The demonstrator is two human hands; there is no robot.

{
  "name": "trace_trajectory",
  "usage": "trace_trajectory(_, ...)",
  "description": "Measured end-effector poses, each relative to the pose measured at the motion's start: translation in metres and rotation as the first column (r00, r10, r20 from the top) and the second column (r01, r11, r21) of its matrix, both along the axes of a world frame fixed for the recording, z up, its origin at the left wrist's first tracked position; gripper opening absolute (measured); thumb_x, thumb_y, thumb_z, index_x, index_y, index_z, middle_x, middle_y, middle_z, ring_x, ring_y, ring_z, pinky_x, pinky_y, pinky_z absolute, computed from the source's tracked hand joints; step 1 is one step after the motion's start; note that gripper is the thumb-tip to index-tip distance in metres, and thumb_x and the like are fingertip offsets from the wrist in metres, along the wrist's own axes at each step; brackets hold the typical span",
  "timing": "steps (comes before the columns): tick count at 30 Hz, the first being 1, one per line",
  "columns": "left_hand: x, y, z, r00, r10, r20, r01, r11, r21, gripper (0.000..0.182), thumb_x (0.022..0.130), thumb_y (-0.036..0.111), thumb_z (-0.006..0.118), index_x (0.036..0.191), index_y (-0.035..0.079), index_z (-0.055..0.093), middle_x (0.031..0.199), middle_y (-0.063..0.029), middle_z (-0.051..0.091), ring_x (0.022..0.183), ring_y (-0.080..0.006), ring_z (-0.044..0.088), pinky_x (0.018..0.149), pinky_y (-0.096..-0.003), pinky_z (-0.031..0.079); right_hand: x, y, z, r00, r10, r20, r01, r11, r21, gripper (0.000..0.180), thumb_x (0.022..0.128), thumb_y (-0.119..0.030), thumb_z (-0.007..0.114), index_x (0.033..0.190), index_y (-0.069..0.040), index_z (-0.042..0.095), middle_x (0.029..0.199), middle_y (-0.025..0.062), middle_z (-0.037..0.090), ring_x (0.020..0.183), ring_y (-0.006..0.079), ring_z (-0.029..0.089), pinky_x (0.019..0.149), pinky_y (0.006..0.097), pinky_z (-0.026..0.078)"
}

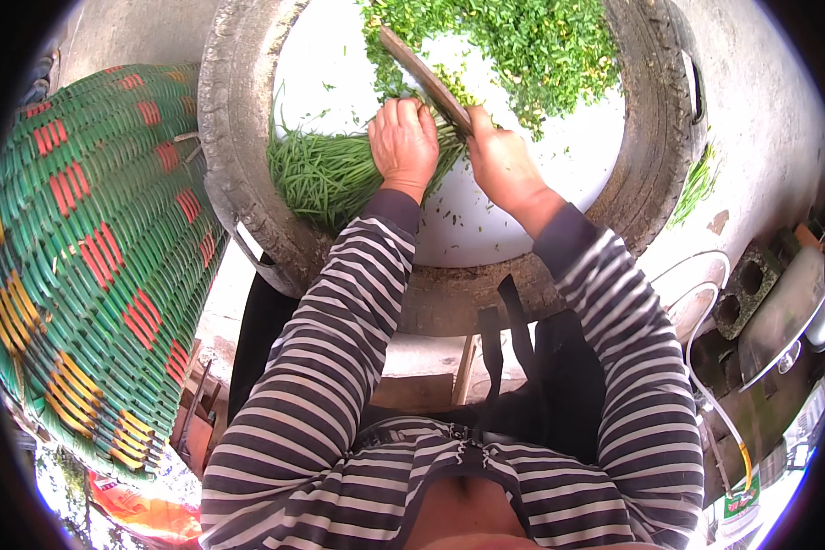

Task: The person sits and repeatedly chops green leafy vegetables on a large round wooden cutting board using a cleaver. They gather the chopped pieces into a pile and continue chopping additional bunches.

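Note:
A bundle of long green grass-like stems (323, 172) lies across a white board (481, 227) set inside a worn rubber tyre. My left hand (405, 141) is closed around the bundle near its right end. Just beside it, my right hand (502, 155) grips a knife whose dark, narrow-looking blade (423, 75) points up and to the left, over the end of the stems. The knife's handle is hidden in my fingers. Chopped green pieces (550, 48) cover the far and right part of the board, with scattered bits around my hands.
The thick tyre rim (237, 137) surrounds the board. A green woven basket (103, 240) with red and yellow strips stands on the left. To the right are loose green stems (694, 185) on the ground, a pale hose (691, 350), a hollow block (746, 289) and a metal basin (784, 316).

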State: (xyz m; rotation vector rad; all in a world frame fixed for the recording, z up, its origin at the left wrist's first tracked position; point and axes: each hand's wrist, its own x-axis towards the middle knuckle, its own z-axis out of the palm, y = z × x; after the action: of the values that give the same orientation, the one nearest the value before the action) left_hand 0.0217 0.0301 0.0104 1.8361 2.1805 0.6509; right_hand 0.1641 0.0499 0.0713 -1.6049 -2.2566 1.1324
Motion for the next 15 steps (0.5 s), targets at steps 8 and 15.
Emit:
trace_trajectory(8, -0.006, -0.004, 0.000, 0.999, 0.023, -0.033, -0.023, 1.000, 0.010, 0.011, 0.081, 0.017, 0.057, 0.085, 0.008, 0.051, 0.083, -0.0083, 0.052, 0.082, -0.0283, 0.051, 0.073, -0.0409, 0.039, 0.025, -0.011, 0.071, 0.967, 0.202, 0.157, -0.169, 0.965, -0.199, 0.036, 0.075, 0.006, 0.048, 0.109, 0.001, 0.040, 0.061, 0.0217, 0.058, 0.060, 0.0400, 0.060, 0.053, 0.0476, 0.048)
trace_trajectory(15, -0.007, -0.005, 0.005, 0.994, 0.001, -0.105, -0.007, 0.998, -0.060, 0.009, 0.080, 0.016, 0.056, 0.080, 0.008, 0.053, 0.078, -0.0079, 0.052, 0.078, -0.0280, 0.051, 0.070, -0.0397, 0.039, -0.001, -0.006, 0.021, 0.973, 0.187, 0.136, -0.156, 0.966, -0.207, 0.031, 0.073, 0.007, 0.048, 0.102, 0.001, 0.039, 0.065, 0.0216, 0.060, 0.064, 0.0388, 0.062, 0.055, 0.0464, 0.050)
